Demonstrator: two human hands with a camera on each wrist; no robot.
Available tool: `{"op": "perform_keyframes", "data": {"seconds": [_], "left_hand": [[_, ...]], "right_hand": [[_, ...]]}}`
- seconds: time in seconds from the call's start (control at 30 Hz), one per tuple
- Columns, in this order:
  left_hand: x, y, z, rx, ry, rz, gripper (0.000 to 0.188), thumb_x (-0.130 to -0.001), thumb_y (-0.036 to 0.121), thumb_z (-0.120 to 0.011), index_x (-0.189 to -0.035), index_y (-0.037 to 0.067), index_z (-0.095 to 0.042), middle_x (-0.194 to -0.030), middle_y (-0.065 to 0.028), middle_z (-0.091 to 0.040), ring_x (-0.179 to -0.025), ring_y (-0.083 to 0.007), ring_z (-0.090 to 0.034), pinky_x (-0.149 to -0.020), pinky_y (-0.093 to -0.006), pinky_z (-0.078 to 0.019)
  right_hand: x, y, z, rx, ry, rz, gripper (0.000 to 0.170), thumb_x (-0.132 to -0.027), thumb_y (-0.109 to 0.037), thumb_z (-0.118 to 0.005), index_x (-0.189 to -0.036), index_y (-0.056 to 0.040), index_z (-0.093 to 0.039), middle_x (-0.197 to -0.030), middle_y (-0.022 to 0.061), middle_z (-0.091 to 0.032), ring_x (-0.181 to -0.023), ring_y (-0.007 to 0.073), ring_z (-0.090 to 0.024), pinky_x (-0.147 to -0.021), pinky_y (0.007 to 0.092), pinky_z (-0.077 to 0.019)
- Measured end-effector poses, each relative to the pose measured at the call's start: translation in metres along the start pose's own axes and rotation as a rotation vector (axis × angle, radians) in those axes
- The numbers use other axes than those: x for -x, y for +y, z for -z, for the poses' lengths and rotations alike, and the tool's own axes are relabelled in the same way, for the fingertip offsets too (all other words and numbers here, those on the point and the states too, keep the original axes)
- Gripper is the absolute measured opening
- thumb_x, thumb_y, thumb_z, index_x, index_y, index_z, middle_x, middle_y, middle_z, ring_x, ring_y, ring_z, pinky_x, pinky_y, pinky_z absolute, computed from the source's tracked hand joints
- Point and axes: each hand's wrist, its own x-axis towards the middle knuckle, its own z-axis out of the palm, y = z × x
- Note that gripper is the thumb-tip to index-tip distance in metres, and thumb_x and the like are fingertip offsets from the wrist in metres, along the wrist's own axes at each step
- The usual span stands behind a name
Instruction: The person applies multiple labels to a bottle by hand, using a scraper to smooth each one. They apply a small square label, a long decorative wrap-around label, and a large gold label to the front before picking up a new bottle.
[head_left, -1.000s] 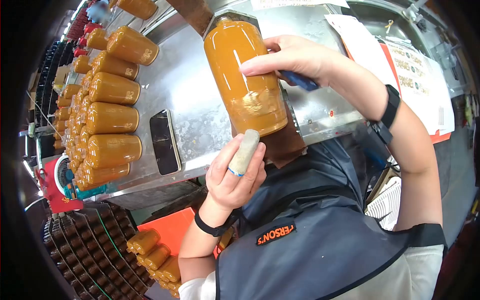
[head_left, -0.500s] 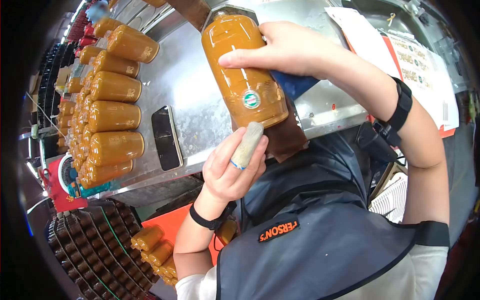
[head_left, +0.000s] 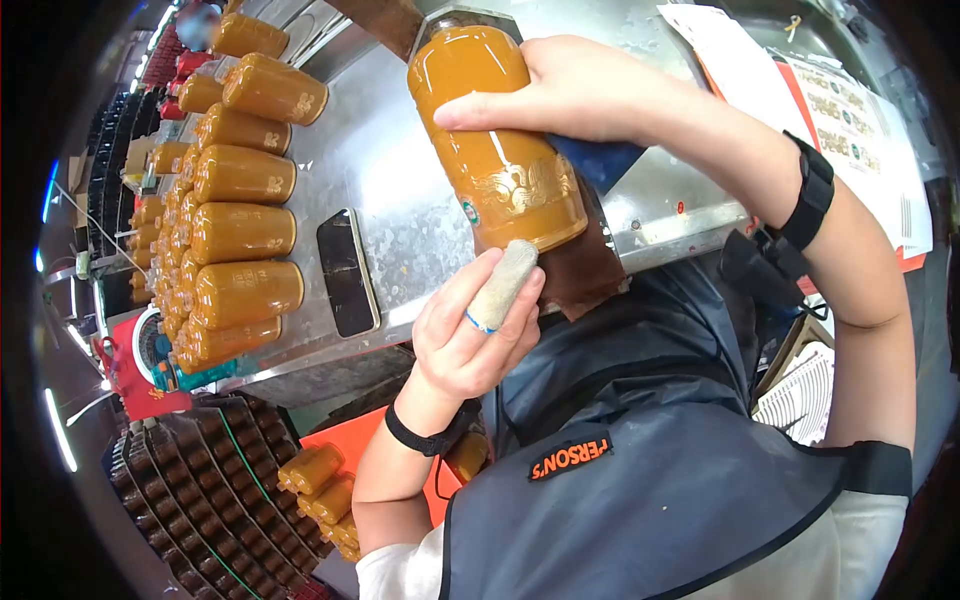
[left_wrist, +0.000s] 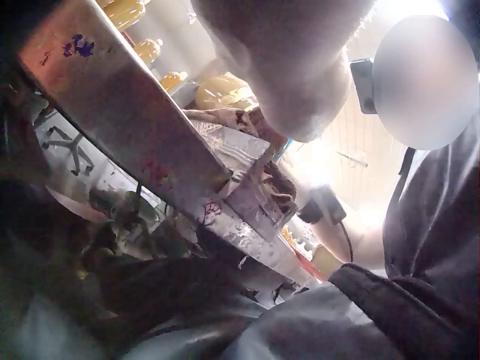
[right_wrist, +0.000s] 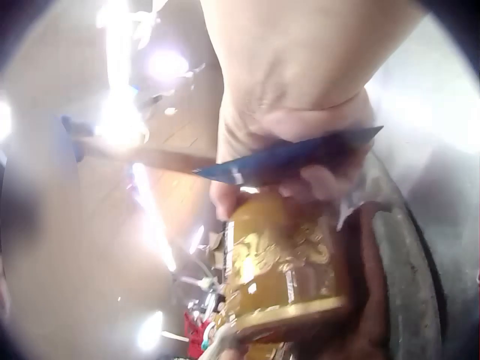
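Observation:
An amber glass bottle point(head_left: 480, 75) with a gold winged emblem leans, neck away from me, on a brown-covered holder point(head_left: 600, 245). My right hand point(head_left: 570, 90) grips its upper body, thumb across the glass. Tucked in the same hand is a thin blue flat blade point(right_wrist: 300, 154), like a scraper. My left hand point(head_left: 470, 335) touches the bottle's base edge with extended fingertips. One of its fingers wears a beige cloth finger cover point(head_left: 503, 285) with a blue rim. At the bottle's left side a small round sticker point(head_left: 470, 212) shows.
Rows of similar amber bottles point(head_left: 245, 232) stand at left beside a dark phone point(head_left: 347, 272) on the metal table point(head_left: 400, 210). Sticker sheets point(head_left: 840, 125) lie at right. Dark crates point(head_left: 205, 490) and more bottles point(head_left: 325, 495) sit below left.
The bottle has turned about its length: the round sticker came to the front, then moved to the left edge, and the emblem now faces up. My right thumb has shifted further across the bottle.

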Motion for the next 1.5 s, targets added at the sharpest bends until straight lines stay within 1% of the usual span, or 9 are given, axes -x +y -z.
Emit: {"op": "perform_keyframes", "data": {"seconds": [0.27,0.53,0.73,0.93,1.03,1.2,1.37,1.47,1.5], "left_hand": [[0.006,0.002,0.001,0.02,0.007,0.067,0.033,-0.077,0.0,-0.067,-0.11,-0.001,-0.071,-0.113,-0.0186,-0.069,-0.108,-0.0349,-0.065,-0.093,-0.0393,-0.0555],[0.001,-0.003,0.001,0.004,-0.008,0.01,0.034,-0.076,-0.001,-0.067,-0.11,-0.001,-0.072,-0.114,-0.0179,-0.069,-0.108,-0.0336,-0.065,-0.093,-0.0383,-0.0552],[0.001,-0.001,0.002,-0.041,0.006,0.029,0.037,-0.07,-0.003,-0.072,-0.106,0.006,-0.075,-0.106,-0.0095,-0.069,-0.105,-0.0281,-0.066,-0.08,-0.0355,-0.061],[-0.005,-0.006,0.004,-0.046,-0.009,-0.006,0.038,-0.068,-0.003,-0.072,-0.105,0.006,-0.075,-0.106,-0.0092,-0.069,-0.105,-0.0283,-0.066,-0.078,-0.0351,-0.0614],[-0.002,-0.006,0.003,-0.053,0.0,-0.014,0.038,-0.067,-0.003,-0.073,-0.104,0.005,-0.075,-0.105,-0.0091,-0.069,-0.105,-0.0281,-0.067,-0.078,-0.0347,-0.0612],[0.004,-0.005,0.005,-0.028,-0.023,-0.008,0.035,-0.072,-0.003,-0.07,-0.106,0.003,-0.073,-0.108,-0.0128,-0.07,-0.106,-0.0306,-0.066,-0.086,-0.0349,-0.0581],[0.002,-0.006,0.005,-0.023,-0.039,-0.018,0.034,-0.076,-0.004,-0.067,-0.108,0.0,-0.072,-0.112,-0.016,-0.07,-0.107,-0.0336,-0.066,-0.091,-0.0362,-0.0556],[-0.001,-0.006,0.004,0.03,-0.038,-0.035,0.034,-0.075,-0.004,-0.067,-0.109,0.0,-0.072,-0.111,-0.0161,-0.07,-0.107,-0.0335,-0.066,-0.091,-0.0368,-0.0559],[0.001,-0.006,0.002,0.011,-0.023,-0.022,0.033,-0.076,-0.004,-0.067,-0.109,0.0,-0.072,-0.111,-0.0163,-0.069,-0.107,-0.0338,-0.066,-0.091,-0.0372,-0.056]], "right_hand": [[-0.007,0.038,0.0,-0.735,-0.395,-0.01,0.06,-0.077,-0.054,-0.079,-0.103,-0.0019,-0.066,-0.064,-0.0018,-0.053,-0.047,0.0024,-0.045,-0.039,0.0194,-0.0325],[-0.002,0.008,0.001,0.148,0.029,0.023,0.07,-0.08,-0.063,-0.072,-0.112,-0.0012,-0.066,-0.075,0.0034,-0.062,-0.057,0.0026,-0.054,-0.048,0.0178,-0.0407],[-0.012,0.042,0.0,-0.669,-0.385,0.005,0.057,-0.08,-0.053,-0.076,-0.105,-0.0022,-0.067,-0.06,-0.0027,-0.052,-0.044,0.0007,-0.045,-0.037,0.0174,-0.0294],[0.001,0.001,0.0,-0.008,-0.073,-0.027,0.078,-0.077,-0.062,-0.074,-0.115,0.0053,-0.067,-0.099,0.0178,-0.071,-0.097,0.0224,-0.069,-0.088,0.0305,-0.0512],[-0.007,0.023,0.014,-0.197,-0.2,-0.014,0.075,-0.076,-0.067,-0.072,-0.109,0.0005,-0.068,-0.078,0.005,-0.065,-0.064,0.0087,-0.062,-0.054,0.0219,-0.0469],[-0.002,0.031,-0.001,-0.628,-0.313,-0.046,0.065,-0.075,-0.059,-0.078,-0.102,-0.001,-0.066,-0.068,-0.0029,-0.055,-0.047,0.0015,-0.049,-0.037,0.0183,-0.0305],[-0.001,0.014,-0.006,-0.233,-0.15,-0.088,0.074,-0.075,-0.058,-0.078,-0.115,0.003,-0.066,-0.092,0.0093,-0.07,-0.081,0.0132,-0.068,-0.073,0.0254,-0.0536],[0.004,0.006,0.001,-0.167,-0.135,-0.019,0.08,-0.074,-0.06,-0.078,-0.119,0.005,-0.064,-0.107,0.0158,-0.07,-0.101,0.0201,-0.067,-0.095,0.0294,-0.0485],[-0.001,0.013,0.004,-0.106,-0.127,-0.029,0.077,-0.076,-0.057,-0.078,-0.121,0.0031,-0.063,-0.094,0.0086,-0.069,-0.083,0.0125,-0.067,-0.073,0.0249,-0.0529]]}}
